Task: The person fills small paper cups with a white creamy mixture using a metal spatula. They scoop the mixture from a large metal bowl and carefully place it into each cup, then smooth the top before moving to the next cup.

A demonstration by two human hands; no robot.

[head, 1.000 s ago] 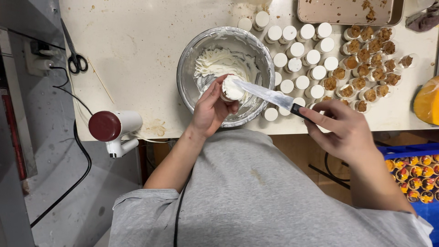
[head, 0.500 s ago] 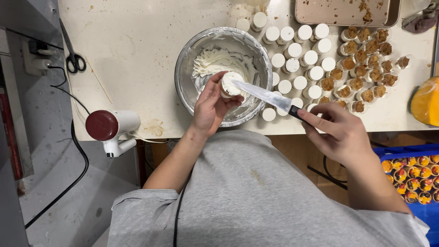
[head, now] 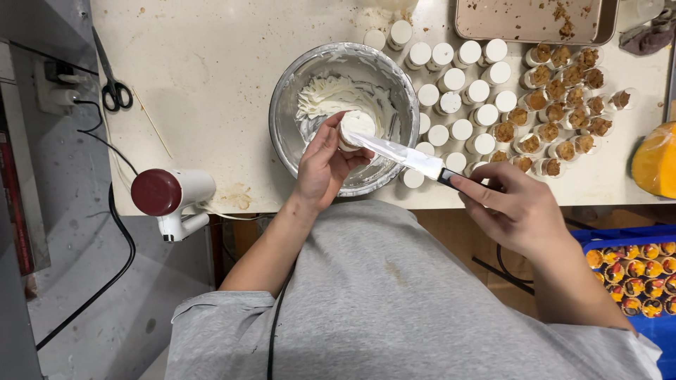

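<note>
Head view is showing the left hand point(head: 325, 165) gripping a small cream-topped cup point(head: 355, 127) over the steel bowl point(head: 296, 88), while the right hand point(head: 517, 207), closed on a palette knife point(head: 405, 155), is laying its blade across the cup. White-capped cups point(head: 461, 77) are standing just right of the bowl.

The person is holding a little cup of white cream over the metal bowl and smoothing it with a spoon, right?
Not quite. The tool in the right hand is a knife with a flat blade, not a spoon. The head view shows its blade lying across the little cup of white cream, which the left hand holds over the metal bowl.
</note>
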